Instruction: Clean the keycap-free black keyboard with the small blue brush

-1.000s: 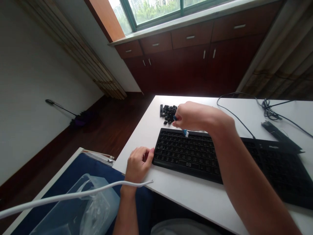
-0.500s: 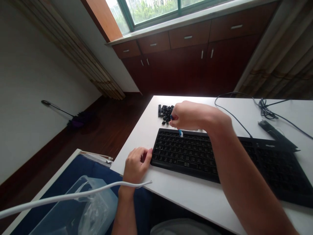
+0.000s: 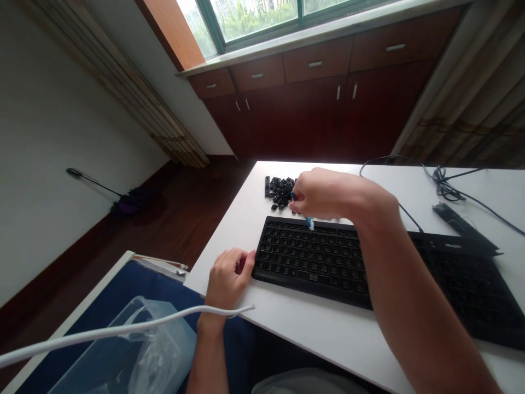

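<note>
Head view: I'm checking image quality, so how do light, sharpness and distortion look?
Head view: pale daylight through the window; head view: the floor sinks into shadow; head view: the brush looks soft, and markings on the keyboard can't be read; head view: wide-angle stretch seems to enlarge the right forearm.

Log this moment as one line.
right hand: holds blue white-bristled brush at black rectangular keyboard; left hand: at keyboard's left end; black keycaps: heaped beyond

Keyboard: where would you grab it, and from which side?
I'd take the keyboard by its left short end, coming from the left: it lies flat, its plain rim shows there, and the left hand is at that edge. The right forearm crosses over its middle.
</note>
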Available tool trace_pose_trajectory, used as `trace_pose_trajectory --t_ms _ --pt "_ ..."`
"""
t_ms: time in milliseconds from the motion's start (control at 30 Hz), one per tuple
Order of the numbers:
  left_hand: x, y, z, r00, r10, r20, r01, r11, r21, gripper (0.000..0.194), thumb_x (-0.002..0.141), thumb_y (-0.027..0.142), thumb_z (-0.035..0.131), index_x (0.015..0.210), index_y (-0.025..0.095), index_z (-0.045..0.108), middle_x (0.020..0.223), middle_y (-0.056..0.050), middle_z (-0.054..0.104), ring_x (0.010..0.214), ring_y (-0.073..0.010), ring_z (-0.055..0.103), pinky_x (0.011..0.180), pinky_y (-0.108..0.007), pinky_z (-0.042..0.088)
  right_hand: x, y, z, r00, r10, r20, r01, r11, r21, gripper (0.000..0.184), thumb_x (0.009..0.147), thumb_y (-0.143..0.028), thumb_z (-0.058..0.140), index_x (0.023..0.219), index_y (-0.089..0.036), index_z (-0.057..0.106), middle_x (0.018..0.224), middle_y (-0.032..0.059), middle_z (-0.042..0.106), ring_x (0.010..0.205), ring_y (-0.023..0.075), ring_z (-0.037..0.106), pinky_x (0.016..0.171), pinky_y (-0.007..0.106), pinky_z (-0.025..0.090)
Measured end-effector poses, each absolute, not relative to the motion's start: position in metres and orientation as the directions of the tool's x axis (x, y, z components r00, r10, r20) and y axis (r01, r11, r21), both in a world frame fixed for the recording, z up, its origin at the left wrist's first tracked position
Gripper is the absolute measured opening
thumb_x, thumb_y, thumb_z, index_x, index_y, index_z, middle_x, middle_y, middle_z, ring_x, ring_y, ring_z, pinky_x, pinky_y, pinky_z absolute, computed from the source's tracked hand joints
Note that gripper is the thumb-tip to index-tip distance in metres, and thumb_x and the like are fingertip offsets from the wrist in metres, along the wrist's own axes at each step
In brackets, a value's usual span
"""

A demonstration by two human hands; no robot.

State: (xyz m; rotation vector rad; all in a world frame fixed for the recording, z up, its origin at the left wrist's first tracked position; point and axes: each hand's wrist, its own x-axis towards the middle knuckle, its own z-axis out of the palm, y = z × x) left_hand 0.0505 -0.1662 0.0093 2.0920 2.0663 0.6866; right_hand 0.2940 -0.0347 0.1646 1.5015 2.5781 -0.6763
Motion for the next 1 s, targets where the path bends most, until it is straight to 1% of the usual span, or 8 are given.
trace_pose_trajectory --t_ms 100,167,300,400,533,633,833,1000 --pt "0.051 -0.166 0.009 -0.032 0.973 0.229 0.916 -0.063 0.396 0.032 0.095 0.038 0.047 0.069 0.020 0.051 0.067 0.000 0.054 0.067 -0.0154 0.047 0.068 -0.029 0.036 0.293 -0.033 0.159 -0.427 0.808 -0.405 0.900 0.337 -0.276 0.022 0.083 -0.036 0.060 0.087 -0.019 0.074 0.081 0.0089 0.069 0.061 0.0181 0.060 0.057 0.029 0.040" --pt "0.050 -0.166 0.009 -0.028 0.974 0.226 0.917 -0.065 0.393 0.031 0.095 0.038 0.048 0.069 0.020 0.051 0.068 0.000 0.054 0.067 -0.0154 0.047 0.068 -0.029 0.036 0.291 -0.029 0.155 -0.483 0.768 -0.421 0.868 0.356 -0.345 0.023 0.083 -0.039 0.060 0.084 -0.021 0.074 0.083 0.0073 0.070 0.065 0.0178 0.061 0.059 0.028 0.041" --pt "0.050 -0.166 0.008 -0.031 0.974 0.223 0.917 -0.061 0.394 0.030 0.095 0.037 0.049 0.071 0.020 0.051 0.068 0.000 0.054 0.067 -0.0152 0.047 0.068 -0.029 0.036 0.290 -0.022 0.154 -0.657 0.706 -0.265 0.716 0.475 -0.511 0.033 0.087 -0.049 0.055 0.086 -0.022 0.074 0.083 0.0054 0.071 0.065 0.0149 0.060 0.057 0.025 0.039" --pt "0.050 -0.166 0.008 -0.034 0.974 0.226 0.918 -0.060 0.393 0.031 0.095 0.038 0.049 0.070 0.019 0.051 0.068 0.000 0.053 0.067 -0.0151 0.046 0.068 -0.029 0.036 0.295 -0.023 0.158 -0.557 0.802 -0.216 0.790 0.431 -0.436 0.034 0.086 -0.048 0.055 0.088 -0.020 0.073 0.080 0.0078 0.070 0.060 0.0158 0.058 0.052 0.027 0.038" --pt "0.050 -0.166 0.009 -0.033 0.976 0.218 0.917 -0.057 0.394 0.031 0.095 0.038 0.049 0.070 0.020 0.051 0.068 0.000 0.053 0.067 -0.0149 0.047 0.069 -0.029 0.036 0.302 -0.025 0.159 -0.464 0.797 -0.385 0.873 0.340 -0.348 0.027 0.083 -0.043 0.061 0.079 -0.019 0.072 0.081 0.0097 0.070 0.061 0.0189 0.060 0.052 0.030 0.039" --pt "0.049 -0.166 0.009 -0.032 0.976 0.215 0.917 -0.057 0.395 0.031 0.095 0.038 0.049 0.070 0.019 0.051 0.068 0.000 0.054 0.067 -0.0149 0.047 0.069 -0.029 0.036 0.302 -0.024 0.157 -0.474 0.772 -0.423 0.870 0.338 -0.358 0.025 0.081 -0.041 0.062 0.073 -0.020 0.072 0.081 0.0079 0.071 0.062 0.0192 0.061 0.053 0.030 0.040" --pt "0.049 -0.166 0.007 -0.036 0.977 0.212 0.919 -0.051 0.390 0.031 0.095 0.038 0.049 0.070 0.019 0.051 0.069 0.000 0.054 0.068 -0.0150 0.047 0.068 -0.028 0.036 0.301 -0.022 0.161 -0.614 0.725 -0.314 0.761 0.436 -0.481 0.030 0.083 -0.048 0.058 0.079 -0.023 0.073 0.081 0.0040 0.070 0.064 0.0162 0.061 0.055 0.028 0.039" --pt "0.049 -0.166 0.006 -0.032 0.976 0.217 0.922 -0.055 0.383 0.032 0.095 0.039 0.049 0.070 0.019 0.052 0.069 0.000 0.054 0.068 -0.0148 0.047 0.068 -0.028 0.036 0.310 -0.022 0.160 -0.432 0.820 -0.376 0.888 0.313 -0.336 0.023 0.081 -0.040 0.061 0.079 -0.019 0.070 0.080 0.0076 0.069 0.058 0.0187 0.060 0.051 0.030 0.039"
